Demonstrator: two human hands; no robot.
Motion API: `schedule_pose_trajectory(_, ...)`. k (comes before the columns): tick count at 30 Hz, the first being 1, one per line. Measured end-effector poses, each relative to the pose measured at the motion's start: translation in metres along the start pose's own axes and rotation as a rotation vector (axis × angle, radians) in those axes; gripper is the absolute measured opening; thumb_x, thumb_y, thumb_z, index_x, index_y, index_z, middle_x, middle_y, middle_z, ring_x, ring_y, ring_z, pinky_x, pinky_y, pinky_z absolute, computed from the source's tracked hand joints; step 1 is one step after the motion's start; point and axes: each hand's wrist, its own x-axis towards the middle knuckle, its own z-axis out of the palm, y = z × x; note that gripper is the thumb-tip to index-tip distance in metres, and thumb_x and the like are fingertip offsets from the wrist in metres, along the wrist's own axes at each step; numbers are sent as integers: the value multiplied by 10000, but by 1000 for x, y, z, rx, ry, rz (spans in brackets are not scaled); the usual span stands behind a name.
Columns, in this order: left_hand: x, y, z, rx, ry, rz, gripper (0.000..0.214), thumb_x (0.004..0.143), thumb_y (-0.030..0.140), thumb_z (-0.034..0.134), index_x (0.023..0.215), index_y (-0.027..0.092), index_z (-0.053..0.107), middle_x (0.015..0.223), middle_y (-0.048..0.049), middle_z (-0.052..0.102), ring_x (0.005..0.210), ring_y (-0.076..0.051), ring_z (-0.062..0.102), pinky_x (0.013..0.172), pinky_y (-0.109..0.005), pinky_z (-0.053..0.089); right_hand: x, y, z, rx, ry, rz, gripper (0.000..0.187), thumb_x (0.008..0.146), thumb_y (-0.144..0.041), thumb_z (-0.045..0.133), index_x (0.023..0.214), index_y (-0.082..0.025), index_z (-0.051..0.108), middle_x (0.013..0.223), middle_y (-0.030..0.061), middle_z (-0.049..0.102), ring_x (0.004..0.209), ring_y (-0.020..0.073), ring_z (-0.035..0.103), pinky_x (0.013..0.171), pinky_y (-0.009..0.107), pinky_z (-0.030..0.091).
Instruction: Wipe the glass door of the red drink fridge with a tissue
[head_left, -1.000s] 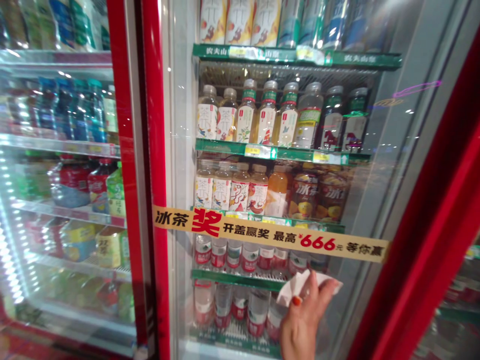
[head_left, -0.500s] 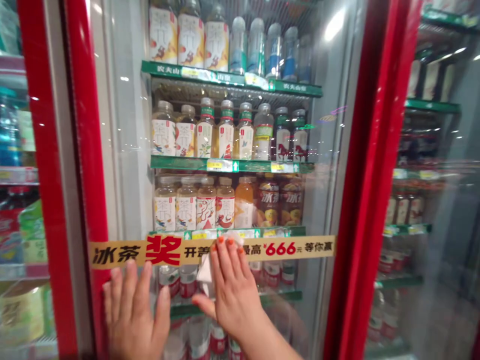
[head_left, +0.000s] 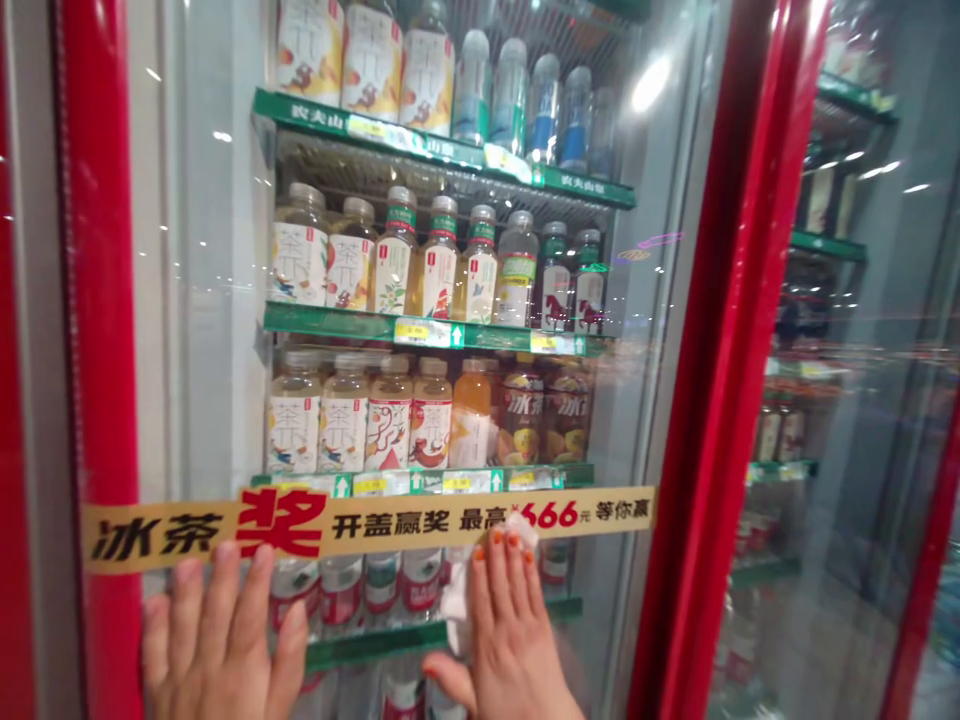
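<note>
A red-framed glass door [head_left: 217,420] of a drinks cooler fills the middle of the head view. Across it runs a tan sticker strip [head_left: 352,545] with black and red lettering. My right hand [head_left: 514,630] lies flat over a crumpled white tissue [head_left: 456,605], pressing it to the glass at the strip's lower edge, right of the middle. Most of the tissue is hidden under the palm. My left hand [head_left: 225,635] is spread at the lower left, fingertips at the strip's lower edge, holding nothing.
Behind the glass, green-edged shelves [head_left: 360,325] carry rows of bottled drinks [head_left: 298,250]. A red door frame [head_left: 739,330] stands to the right, with another stocked glass cooler [head_left: 825,470] beyond it. Another red frame edge [head_left: 97,300] borders the left.
My right hand and the tissue have slid right along the strip, from its middle to the red numbers. My left hand sits further left in view, still spread. The view has shifted slightly.
</note>
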Motion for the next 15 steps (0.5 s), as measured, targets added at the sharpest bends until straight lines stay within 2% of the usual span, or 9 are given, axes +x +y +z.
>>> schedule_pose_trajectory(2, -1, 1, 0, 5, -15, -15, 885, 996, 242, 676, 1773, 295, 255, 1874, -65, 220, 1762, -321, 157, 1464, -597, 121, -22, 17, 2, -25, -7, 182, 1075, 1074, -745, 380, 1762, 14, 54, 1871, 257, -16, 1763, 376, -6, 1432, 595, 89)
schedule_pose_trajectory(4, -3, 1, 1, 11, -22, -24, 885, 997, 248, 678, 1773, 303, 256, 1873, -57, 224, 1762, -322, 157, 1464, -603, 125, -31, 30, 6, 5, -2, 488, 920, 1134, -592, 296, 1762, -12, -42, 1861, 274, -73, 1757, 392, -60, 1366, 764, 184)
schedule_pose_trajectory(6, -4, 0, 1, 20, -22, -31, 891, 994, 256, 686, 1773, 311, 257, 1872, -49, 227, 1761, -322, 159, 1467, -597, 122, -30, 16, 12, 48, 26, 684, 864, 1142, -534, 247, 1760, -39, -99, 1853, 284, -98, 1750, 419, -84, 1285, 867, 255)
schedule_pose_trajectory(7, -5, -1, 1, 23, -24, -34, 896, 991, 258, 694, 1773, 314, 259, 1871, -48, 229, 1761, -322, 162, 1469, -592, 123, -29, -2, 16, 60, 23, 691, 872, 1135, -531, 272, 1764, -41, -84, 1853, 287, -79, 1748, 431, -75, 1270, 881, 268)
schedule_pose_trajectory(8, -6, -2, 1, 25, -27, -37, 903, 987, 260, 702, 1772, 317, 260, 1870, -48, 230, 1760, -324, 165, 1470, -589, 125, -31, -25, 20, 72, 9, 629, 895, 1120, -542, 330, 1774, -49, -32, 1859, 279, -21, 1749, 435, -52, 1280, 874, 267)
schedule_pose_trajectory(11, -7, -5, 1, 23, -32, -34, 895, 985, 272, 699, 1770, 318, 270, 1867, -53, 240, 1755, -338, 182, 1466, -607, 139, -57, -84, 33, 112, -2, 242, 931, 1024, -580, 531, 1790, -157, 212, 1849, 146, 254, 1760, 379, 55, 1395, 740, 182)
schedule_pose_trajectory(12, -7, -6, 1, 22, -24, -30, 890, 986, 278, 693, 1769, 319, 273, 1866, -53, 244, 1752, -345, 191, 1463, -623, 145, -71, -89, 36, 114, 11, 173, 913, 1008, -557, 559, 1787, -196, 249, 1844, 101, 286, 1761, 356, 79, 1421, 691, 144)
schedule_pose_trajectory(13, -7, -6, 1, 22, -15, -23, 886, 985, 284, 687, 1768, 321, 275, 1865, -53, 248, 1749, -351, 200, 1458, -638, 152, -84, -85, 37, 105, 20, 168, 895, 1012, -521, 562, 1789, -212, 245, 1851, 83, 266, 1761, 346, 84, 1429, 674, 124)
schedule_pose_trajectory(15, -7, -6, 1, 26, -10, -14, 886, 982, 292, 683, 1768, 316, 276, 1866, -51, 248, 1746, -359, 208, 1454, -647, 160, -100, -52, 35, 70, 4, 342, 856, 1069, -442, 495, 1802, -181, 138, 1878, 137, 119, 1758, 377, 52, 1394, 750, 155)
